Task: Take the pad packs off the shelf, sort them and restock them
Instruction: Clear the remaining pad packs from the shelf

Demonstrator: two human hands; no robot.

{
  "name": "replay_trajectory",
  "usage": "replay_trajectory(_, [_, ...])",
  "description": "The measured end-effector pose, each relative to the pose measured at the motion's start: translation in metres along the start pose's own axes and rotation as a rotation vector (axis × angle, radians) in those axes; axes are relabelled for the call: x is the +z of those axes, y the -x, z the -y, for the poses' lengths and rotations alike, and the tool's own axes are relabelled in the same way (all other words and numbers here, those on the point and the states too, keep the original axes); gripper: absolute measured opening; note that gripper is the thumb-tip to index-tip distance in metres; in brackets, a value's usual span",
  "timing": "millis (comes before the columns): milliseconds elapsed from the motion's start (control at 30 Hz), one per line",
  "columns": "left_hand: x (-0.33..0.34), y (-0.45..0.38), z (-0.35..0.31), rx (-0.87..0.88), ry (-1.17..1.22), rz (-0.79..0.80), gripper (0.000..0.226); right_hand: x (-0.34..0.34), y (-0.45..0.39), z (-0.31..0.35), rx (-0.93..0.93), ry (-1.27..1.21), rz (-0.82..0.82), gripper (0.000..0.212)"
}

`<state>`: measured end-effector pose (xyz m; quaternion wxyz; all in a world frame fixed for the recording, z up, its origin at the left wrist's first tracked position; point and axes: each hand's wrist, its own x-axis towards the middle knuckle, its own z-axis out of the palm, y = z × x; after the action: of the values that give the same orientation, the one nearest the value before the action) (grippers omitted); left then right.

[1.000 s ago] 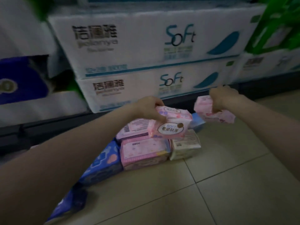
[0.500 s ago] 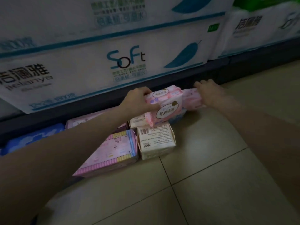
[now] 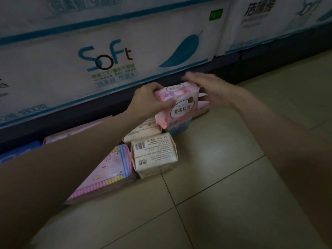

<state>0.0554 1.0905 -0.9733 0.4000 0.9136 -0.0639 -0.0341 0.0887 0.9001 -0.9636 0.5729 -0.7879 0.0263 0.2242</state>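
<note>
Beige floor tiles (image 3: 224, 203) under a dim store shelf carry a sorting pile of pad packs, with large white paper-goods cartons printed "Soft" (image 3: 111, 56) stacked on the dark bottom shelf (image 3: 269, 56) behind them. A person's left hand (image 3: 149, 101) is clamped on a soft pink plastic pad pack with a round white label (image 3: 179, 103), held just above the far end of the pile. The right hand (image 3: 212, 88), fingers spread and holding nothing, hovers blurred at the pack's far right edge, over another pink pack (image 3: 203, 106) lying on the floor.

Done well, this step would likely mean setting the held pack squarely on its matching pink one, label outward, with the free hand steadying the edge so the slippery wrapper does not slide off.

Near the middle of the pile stands a cream paper-wrapped pad pack with a barcode (image 3: 154, 155), a second cream pack (image 3: 143, 132) behind it. To their left lies a flat pink pack with pastel striped edge (image 3: 107, 175); a blue pack (image 3: 19, 151) shows at far left. No open bins or boxes are visible; the cartons are sealed, their contents unseen.
</note>
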Motion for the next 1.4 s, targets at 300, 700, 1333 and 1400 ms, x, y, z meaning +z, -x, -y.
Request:
replay_trajectory(300, [0.034, -0.021, -0.006, 0.169, -0.054, 0.221, 0.061, -0.045, 0.006, -0.011, -0.013, 1.296, -0.442, 0.047])
replay_trajectory(700, [0.071, -0.027, 0.016, 0.271, -0.879, 0.574, 0.068, -0.083, -0.026, -0.069, 0.369, 1.332, -0.673, 0.070])
replay_trajectory(1333, [0.120, -0.051, -0.023, 0.720, -0.991, 0.256, 0.040, -0.069, -0.051, -0.096, 0.171, 1.067, -0.715, 0.057])
replay_trajectory(1400, [0.116, -0.056, -0.020, 0.728, -1.043, 0.254, 0.039, -0.074, -0.047, -0.097, 0.149, 1.042, -0.716, 0.052])
